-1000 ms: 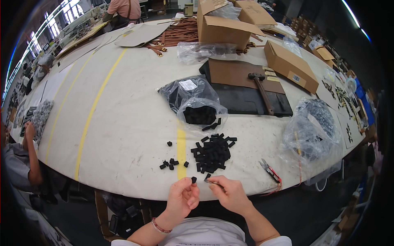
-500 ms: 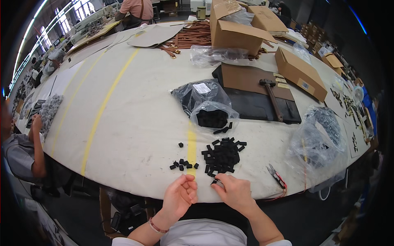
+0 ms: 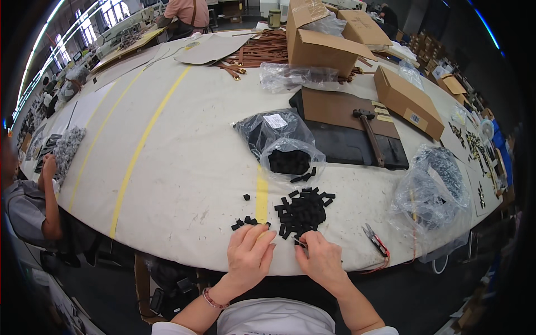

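Observation:
My left hand [image 3: 248,251], a bracelet at its wrist, is palm down over a small group of short black pieces [image 3: 241,223] near the table's front edge. Its fingers reach forward with the thumb apart, and its fingertips hide part of the group. My right hand [image 3: 320,252] is closed in a pinch on a thin silvery piece [image 3: 300,242], too small to name. It sits just in front of a larger pile of short black fabric-like pieces [image 3: 303,211]. One black piece [image 3: 246,197] lies alone behind the small group.
Behind the pile lies an open plastic bag [image 3: 285,131] of black pieces. A hammer [image 3: 368,131] rests on a dark board [image 3: 346,142]. To the right are red-handled thread snips [image 3: 376,241] and a clear plastic bag [image 3: 431,192]. A co-worker [image 3: 36,206] sits at left.
My left hand has turned from palm up to palm down and moved forward over the small group. My right hand stays in a pinch by the pile, shifted only slightly.

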`<action>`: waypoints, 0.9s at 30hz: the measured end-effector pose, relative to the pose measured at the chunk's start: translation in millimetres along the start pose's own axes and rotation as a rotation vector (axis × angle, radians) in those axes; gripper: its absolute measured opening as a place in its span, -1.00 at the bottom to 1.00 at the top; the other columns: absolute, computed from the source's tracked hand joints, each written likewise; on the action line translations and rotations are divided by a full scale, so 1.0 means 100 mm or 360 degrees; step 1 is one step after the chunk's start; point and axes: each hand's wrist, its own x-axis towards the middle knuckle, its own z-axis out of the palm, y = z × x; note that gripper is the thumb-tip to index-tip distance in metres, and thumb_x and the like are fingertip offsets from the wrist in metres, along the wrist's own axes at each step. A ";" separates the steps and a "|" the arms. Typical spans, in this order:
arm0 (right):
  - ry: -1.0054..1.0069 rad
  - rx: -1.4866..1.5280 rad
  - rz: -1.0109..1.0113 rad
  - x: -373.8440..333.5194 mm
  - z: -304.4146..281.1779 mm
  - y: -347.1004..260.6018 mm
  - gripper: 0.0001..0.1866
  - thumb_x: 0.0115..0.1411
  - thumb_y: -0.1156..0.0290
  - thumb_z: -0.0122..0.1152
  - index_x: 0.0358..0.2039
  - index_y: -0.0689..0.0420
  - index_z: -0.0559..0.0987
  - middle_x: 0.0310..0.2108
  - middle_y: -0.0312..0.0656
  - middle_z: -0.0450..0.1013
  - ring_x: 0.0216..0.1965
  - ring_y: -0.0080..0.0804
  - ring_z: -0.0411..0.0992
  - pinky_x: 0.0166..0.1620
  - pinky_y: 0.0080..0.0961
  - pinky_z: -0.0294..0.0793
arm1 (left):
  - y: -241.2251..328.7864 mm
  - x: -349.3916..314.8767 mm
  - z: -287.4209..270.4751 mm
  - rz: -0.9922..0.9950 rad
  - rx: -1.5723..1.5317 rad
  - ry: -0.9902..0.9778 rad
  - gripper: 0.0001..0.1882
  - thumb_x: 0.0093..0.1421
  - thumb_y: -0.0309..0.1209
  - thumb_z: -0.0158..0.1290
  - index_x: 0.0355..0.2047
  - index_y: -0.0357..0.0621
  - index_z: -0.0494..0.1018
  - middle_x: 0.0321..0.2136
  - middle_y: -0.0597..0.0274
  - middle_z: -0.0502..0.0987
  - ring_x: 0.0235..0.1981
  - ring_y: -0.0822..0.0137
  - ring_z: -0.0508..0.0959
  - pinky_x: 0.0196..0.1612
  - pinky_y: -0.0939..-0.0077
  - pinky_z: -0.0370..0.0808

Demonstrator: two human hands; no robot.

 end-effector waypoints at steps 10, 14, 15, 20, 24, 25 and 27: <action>0.0075 0.0072 -0.0004 -0.03 -0.03 0.13 -0.81 -0.13 0.41 0.14 -0.46 0.14 0.38 -0.53 -0.19 0.42 -0.60 -0.28 0.42 -0.58 -0.43 0.36 | -0.31 0.34 -0.05 -0.0019 0.1125 -0.0363 -0.44 -0.04 -0.37 0.01 0.02 -0.01 0.18 0.06 0.11 0.12 0.10 0.03 0.04 0.07 -0.02 -0.08; 0.0043 0.0022 0.0046 -0.01 -0.04 0.13 -0.83 -0.12 0.41 0.13 -0.47 0.14 0.39 -0.55 -0.20 0.43 -0.62 -0.27 0.41 -0.58 -0.42 0.36 | -0.32 0.40 -0.11 -0.0045 0.1123 -0.0293 -0.49 -0.05 -0.37 0.02 -0.03 -0.10 0.22 0.02 0.09 0.19 0.07 0.07 0.12 0.05 -0.04 -0.06; 0.0043 0.0024 0.0046 0.00 -0.04 0.13 -0.83 -0.12 0.41 0.13 -0.47 0.14 0.39 -0.55 -0.20 0.43 -0.62 -0.27 0.41 -0.58 -0.42 0.36 | -0.26 0.41 -0.15 -0.0037 0.1093 -0.0171 -0.52 -0.06 -0.38 0.04 -0.08 -0.13 0.26 0.00 0.09 0.22 0.05 0.09 0.15 0.04 -0.04 -0.05; 0.0009 0.0102 0.0020 0.01 -0.04 0.24 -0.87 -0.10 0.45 0.10 -0.50 0.20 0.42 -0.64 -0.15 0.41 -0.64 -0.27 0.40 -0.58 -0.46 0.34 | -0.13 0.22 -0.21 0.0014 0.0340 0.0029 -0.70 -0.08 -0.52 0.04 -0.25 -0.23 0.38 -0.27 0.08 0.42 -0.23 0.20 0.40 -0.16 0.30 0.28; -0.0111 0.0686 0.0266 0.00 -0.16 0.15 -0.90 -0.09 0.50 0.09 -0.51 0.25 0.42 -0.66 -0.12 0.39 -0.65 -0.30 0.39 -0.57 -0.51 0.32 | 0.00 0.03 -0.06 -0.0596 -0.0792 -0.0261 -0.85 -0.01 -0.59 0.00 -0.37 -0.32 0.41 -0.55 0.21 0.46 -0.55 0.48 0.45 -0.51 0.68 0.38; -0.0153 0.0755 0.0295 0.01 -0.18 0.12 -0.89 -0.08 0.51 0.09 -0.51 0.26 0.42 -0.66 -0.12 0.39 -0.64 -0.32 0.39 -0.56 -0.53 0.32 | 0.03 0.02 -0.01 -0.0599 -0.0794 -0.0262 -0.85 -0.01 -0.59 0.00 -0.37 -0.32 0.41 -0.55 0.21 0.46 -0.55 0.48 0.45 -0.51 0.68 0.38; -0.0193 0.0822 0.0324 0.03 -0.18 0.10 -0.89 -0.08 0.53 0.09 -0.50 0.28 0.43 -0.65 -0.11 0.39 -0.64 -0.35 0.38 -0.55 -0.55 0.32 | 0.09 0.02 0.06 -0.0834 -0.1035 -0.0329 -0.85 0.02 -0.57 -0.01 -0.35 -0.34 0.40 -0.56 0.24 0.44 -0.57 0.59 0.41 -0.53 0.74 0.35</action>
